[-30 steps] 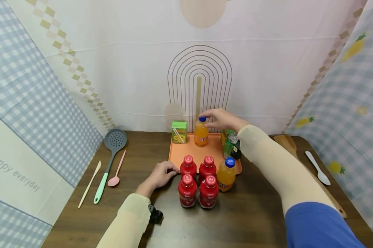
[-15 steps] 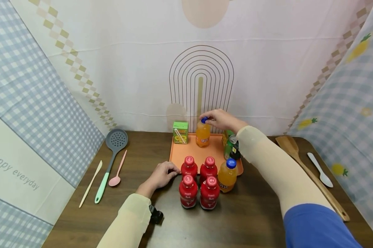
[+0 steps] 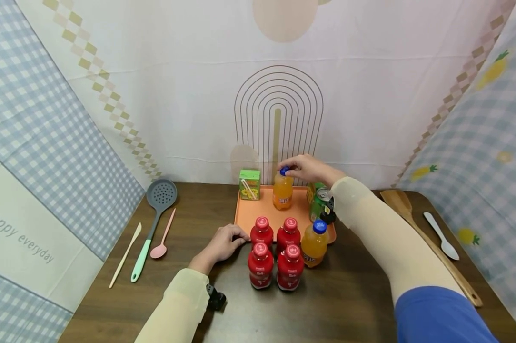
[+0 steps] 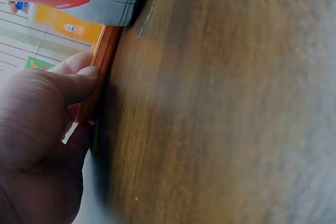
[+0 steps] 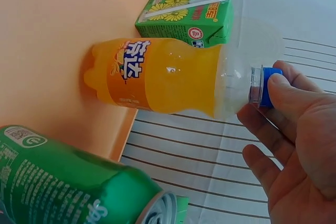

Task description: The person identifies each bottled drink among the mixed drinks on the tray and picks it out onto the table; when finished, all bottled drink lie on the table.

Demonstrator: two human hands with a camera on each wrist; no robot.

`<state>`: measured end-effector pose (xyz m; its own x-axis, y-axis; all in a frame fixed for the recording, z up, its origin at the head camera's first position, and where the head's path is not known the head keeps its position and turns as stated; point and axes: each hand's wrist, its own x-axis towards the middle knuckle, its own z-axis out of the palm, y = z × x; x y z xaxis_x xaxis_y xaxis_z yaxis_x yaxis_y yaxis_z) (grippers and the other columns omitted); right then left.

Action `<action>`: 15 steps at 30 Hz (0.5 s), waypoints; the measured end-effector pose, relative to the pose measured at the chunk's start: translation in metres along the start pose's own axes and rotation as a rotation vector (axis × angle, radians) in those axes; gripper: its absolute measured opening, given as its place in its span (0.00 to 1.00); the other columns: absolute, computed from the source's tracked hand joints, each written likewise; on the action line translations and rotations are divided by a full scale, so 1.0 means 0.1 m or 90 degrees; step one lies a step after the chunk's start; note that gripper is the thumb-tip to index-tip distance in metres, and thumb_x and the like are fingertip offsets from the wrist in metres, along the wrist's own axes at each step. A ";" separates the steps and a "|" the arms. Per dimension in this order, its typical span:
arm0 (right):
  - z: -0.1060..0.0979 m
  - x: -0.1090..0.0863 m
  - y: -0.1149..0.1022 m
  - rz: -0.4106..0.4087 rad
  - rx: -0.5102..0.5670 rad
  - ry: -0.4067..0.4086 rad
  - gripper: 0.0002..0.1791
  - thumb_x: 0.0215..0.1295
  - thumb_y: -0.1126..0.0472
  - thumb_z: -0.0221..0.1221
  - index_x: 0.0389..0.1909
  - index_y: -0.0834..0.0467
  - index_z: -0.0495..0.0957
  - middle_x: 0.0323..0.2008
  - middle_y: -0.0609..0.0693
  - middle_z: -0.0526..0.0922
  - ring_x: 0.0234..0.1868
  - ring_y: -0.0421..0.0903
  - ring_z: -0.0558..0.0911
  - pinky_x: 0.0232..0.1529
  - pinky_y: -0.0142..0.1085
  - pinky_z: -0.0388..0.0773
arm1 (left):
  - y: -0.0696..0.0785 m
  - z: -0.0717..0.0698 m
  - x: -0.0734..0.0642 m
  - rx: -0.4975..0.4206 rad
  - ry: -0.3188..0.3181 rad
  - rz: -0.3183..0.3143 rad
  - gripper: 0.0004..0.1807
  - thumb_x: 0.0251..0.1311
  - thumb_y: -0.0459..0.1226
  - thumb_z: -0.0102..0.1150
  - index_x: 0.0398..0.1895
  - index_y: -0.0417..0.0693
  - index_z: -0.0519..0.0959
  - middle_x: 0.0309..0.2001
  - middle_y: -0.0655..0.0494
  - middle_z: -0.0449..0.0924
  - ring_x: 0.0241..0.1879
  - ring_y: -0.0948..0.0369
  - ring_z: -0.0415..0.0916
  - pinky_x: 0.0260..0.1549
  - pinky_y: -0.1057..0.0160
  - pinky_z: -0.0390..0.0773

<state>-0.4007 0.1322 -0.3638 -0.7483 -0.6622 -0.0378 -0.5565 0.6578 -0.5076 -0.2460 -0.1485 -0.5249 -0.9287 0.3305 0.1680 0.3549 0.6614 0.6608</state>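
Observation:
My right hand point(image 3: 311, 169) pinches the blue cap point(image 5: 271, 87) of an orange soda bottle point(image 3: 282, 194) between thumb and finger. The bottle stands upright over the back part of an orange tray point(image 3: 262, 208). At the tray's front left corner, my left hand point(image 3: 223, 242) holds the rim point(image 4: 107, 48), thumb on top in the left wrist view. A green juice box point(image 3: 250, 185) with a white straw stands at the back left of the tray. On its right side are a green soda can point(image 5: 79, 182) and, mostly hidden behind it, another green box.
Several red bottles point(image 3: 260, 272) and a second orange soda bottle point(image 3: 313, 245) stand at the tray's front edge. To the left lie a slotted turner point(image 3: 160, 194), a pink spoon point(image 3: 158, 250) and a pale knife point(image 3: 126, 255). A wooden spatula point(image 3: 438, 250) and white spoon point(image 3: 446, 248) lie right.
My right hand has brought the orange soda bottle slightly toward me and to the right over the tray. The left hand stays at the tray's corner.

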 end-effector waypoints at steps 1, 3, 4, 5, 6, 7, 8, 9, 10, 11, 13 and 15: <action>0.00 -0.01 0.00 0.002 0.004 -0.003 0.18 0.70 0.59 0.56 0.60 0.51 0.77 0.57 0.51 0.78 0.55 0.49 0.77 0.56 0.45 0.74 | 0.00 0.00 0.00 0.003 0.002 0.004 0.07 0.58 0.31 0.64 0.32 0.55 0.85 0.35 0.59 0.83 0.42 0.62 0.76 0.46 0.56 0.74; 0.00 -0.03 0.01 0.002 0.011 -0.009 0.18 0.70 0.59 0.55 0.59 0.49 0.77 0.58 0.50 0.78 0.55 0.49 0.77 0.55 0.45 0.74 | 0.00 0.00 0.00 0.007 0.005 0.010 0.06 0.58 0.32 0.65 0.31 0.55 0.85 0.35 0.59 0.83 0.42 0.62 0.76 0.46 0.57 0.74; 0.00 -0.04 0.02 0.002 0.015 -0.012 0.18 0.70 0.59 0.55 0.59 0.48 0.77 0.58 0.50 0.78 0.54 0.48 0.77 0.55 0.44 0.74 | 0.00 0.01 0.00 0.007 0.007 0.009 0.06 0.57 0.32 0.65 0.31 0.55 0.85 0.34 0.60 0.83 0.42 0.62 0.76 0.45 0.57 0.75; 0.00 -0.05 0.02 0.000 0.018 -0.015 0.18 0.70 0.59 0.55 0.59 0.48 0.77 0.58 0.49 0.78 0.54 0.48 0.77 0.55 0.44 0.74 | 0.00 0.01 -0.01 0.007 0.009 0.011 0.07 0.57 0.31 0.65 0.31 0.54 0.85 0.34 0.61 0.83 0.41 0.62 0.76 0.45 0.57 0.75; 0.01 -0.06 0.03 -0.002 0.019 -0.016 0.18 0.70 0.58 0.55 0.59 0.47 0.77 0.58 0.49 0.78 0.54 0.47 0.77 0.55 0.43 0.74 | 0.00 0.01 -0.01 0.007 0.011 0.012 0.07 0.57 0.31 0.65 0.31 0.54 0.85 0.34 0.62 0.82 0.41 0.62 0.76 0.45 0.57 0.75; 0.01 -0.07 0.03 -0.005 0.020 -0.018 0.18 0.70 0.58 0.55 0.59 0.47 0.77 0.58 0.48 0.78 0.55 0.47 0.77 0.55 0.43 0.74 | 0.00 0.01 -0.01 0.007 0.013 0.013 0.08 0.57 0.30 0.65 0.31 0.54 0.85 0.33 0.63 0.82 0.41 0.62 0.76 0.45 0.57 0.75; 0.01 -0.08 0.04 -0.008 0.021 -0.021 0.18 0.70 0.59 0.55 0.59 0.48 0.77 0.58 0.48 0.78 0.55 0.47 0.77 0.55 0.43 0.74 | 0.00 0.01 -0.01 0.008 0.014 0.013 0.08 0.57 0.30 0.65 0.31 0.54 0.85 0.33 0.64 0.82 0.41 0.62 0.76 0.45 0.57 0.75; 0.01 -0.10 0.04 -0.012 0.021 -0.022 0.18 0.70 0.59 0.56 0.59 0.48 0.77 0.58 0.48 0.78 0.54 0.47 0.78 0.55 0.43 0.75 | 0.00 0.01 -0.01 0.007 0.014 0.013 0.08 0.57 0.30 0.65 0.31 0.54 0.85 0.33 0.64 0.82 0.41 0.62 0.76 0.45 0.57 0.75; 0.01 -0.11 0.04 -0.016 0.022 -0.026 0.18 0.70 0.59 0.56 0.59 0.48 0.77 0.57 0.49 0.78 0.54 0.47 0.78 0.55 0.43 0.75 | 0.01 0.01 -0.01 0.006 0.014 0.011 0.08 0.57 0.30 0.64 0.31 0.54 0.85 0.33 0.65 0.81 0.41 0.62 0.76 0.45 0.57 0.75; 0.01 -0.13 0.04 -0.020 0.023 -0.028 0.18 0.70 0.59 0.56 0.59 0.49 0.77 0.57 0.49 0.78 0.54 0.47 0.78 0.55 0.44 0.75 | 0.01 0.01 -0.01 0.006 0.014 0.011 0.08 0.57 0.30 0.64 0.31 0.54 0.85 0.33 0.65 0.81 0.41 0.62 0.76 0.45 0.57 0.75; 0.01 -0.17 0.03 -0.019 0.027 -0.032 0.18 0.69 0.59 0.56 0.59 0.49 0.77 0.56 0.49 0.79 0.53 0.47 0.78 0.54 0.43 0.75 | 0.01 0.01 -0.01 0.005 0.013 0.010 0.08 0.57 0.30 0.64 0.31 0.54 0.85 0.33 0.65 0.81 0.42 0.62 0.76 0.46 0.57 0.75; 0.01 -0.20 0.02 -0.015 0.030 -0.034 0.18 0.69 0.59 0.57 0.59 0.49 0.78 0.56 0.48 0.79 0.52 0.46 0.78 0.53 0.43 0.76 | 0.01 0.00 -0.01 0.001 0.011 0.008 0.08 0.57 0.30 0.64 0.31 0.54 0.85 0.33 0.65 0.82 0.42 0.62 0.76 0.46 0.57 0.75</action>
<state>-0.3863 0.1469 -0.3649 -0.7144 -0.6962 -0.0704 -0.5553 0.6253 -0.5483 -0.2449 -0.1479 -0.5247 -0.9260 0.3267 0.1891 0.3666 0.6587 0.6570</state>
